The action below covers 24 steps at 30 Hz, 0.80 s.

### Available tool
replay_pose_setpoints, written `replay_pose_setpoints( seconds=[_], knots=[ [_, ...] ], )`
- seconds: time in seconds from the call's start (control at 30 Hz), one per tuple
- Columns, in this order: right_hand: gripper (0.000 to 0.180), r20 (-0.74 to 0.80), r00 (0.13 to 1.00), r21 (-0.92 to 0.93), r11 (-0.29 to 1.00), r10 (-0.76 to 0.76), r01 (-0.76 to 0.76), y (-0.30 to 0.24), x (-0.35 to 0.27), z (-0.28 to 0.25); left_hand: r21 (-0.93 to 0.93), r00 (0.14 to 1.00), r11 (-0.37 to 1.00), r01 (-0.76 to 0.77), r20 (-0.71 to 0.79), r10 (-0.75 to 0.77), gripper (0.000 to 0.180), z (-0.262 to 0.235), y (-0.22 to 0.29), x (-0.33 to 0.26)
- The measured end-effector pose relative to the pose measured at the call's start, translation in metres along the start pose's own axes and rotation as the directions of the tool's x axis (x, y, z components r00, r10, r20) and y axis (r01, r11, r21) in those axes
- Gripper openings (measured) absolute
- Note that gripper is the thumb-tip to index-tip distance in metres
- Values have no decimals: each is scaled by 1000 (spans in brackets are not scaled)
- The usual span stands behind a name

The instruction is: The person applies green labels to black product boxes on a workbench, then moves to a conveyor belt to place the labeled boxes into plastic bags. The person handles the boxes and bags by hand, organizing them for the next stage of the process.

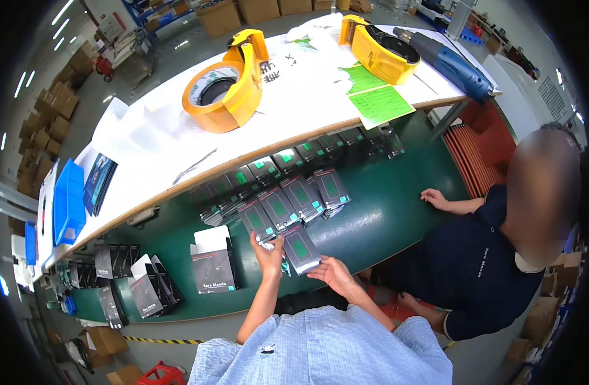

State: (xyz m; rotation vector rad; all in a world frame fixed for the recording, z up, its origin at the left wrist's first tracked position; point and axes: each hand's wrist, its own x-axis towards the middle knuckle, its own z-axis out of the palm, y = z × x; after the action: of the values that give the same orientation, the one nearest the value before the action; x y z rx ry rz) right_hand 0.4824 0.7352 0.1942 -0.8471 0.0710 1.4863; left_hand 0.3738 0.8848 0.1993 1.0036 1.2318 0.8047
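My left hand and my right hand together hold a flat dark packet with a green patch just above the green lower shelf. The left hand grips its left edge, the right hand supports its lower right corner. Directly beyond lie fanned rows of similar dark packets. An open black carton with a white flap stands to the left of my left hand.
A white upper worktop carries two orange tape dispensers, green sheets and a blue heat gun. More black cartons stand at left. A person in dark blue sits at right, one hand on the shelf.
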Motion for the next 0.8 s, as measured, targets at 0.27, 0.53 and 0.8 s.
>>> replay_pose_setpoints(
  seconds=[0.27,0.53,0.8],
  knots=[
    [26,29,998,-76,996,-50,52,-2,-2,-7,0,998,999,-45,32,45,83,4,1,-5],
    [29,29,999,-226,974,-16,22,-11,-9,-5,-45,988,999,22,157,-15,79,-6,24,-17],
    [26,426,629,-774,97,-650,625,-73,-49,84,126,840,890,-438,409,356,85,-27,105,-80]
  ],
)
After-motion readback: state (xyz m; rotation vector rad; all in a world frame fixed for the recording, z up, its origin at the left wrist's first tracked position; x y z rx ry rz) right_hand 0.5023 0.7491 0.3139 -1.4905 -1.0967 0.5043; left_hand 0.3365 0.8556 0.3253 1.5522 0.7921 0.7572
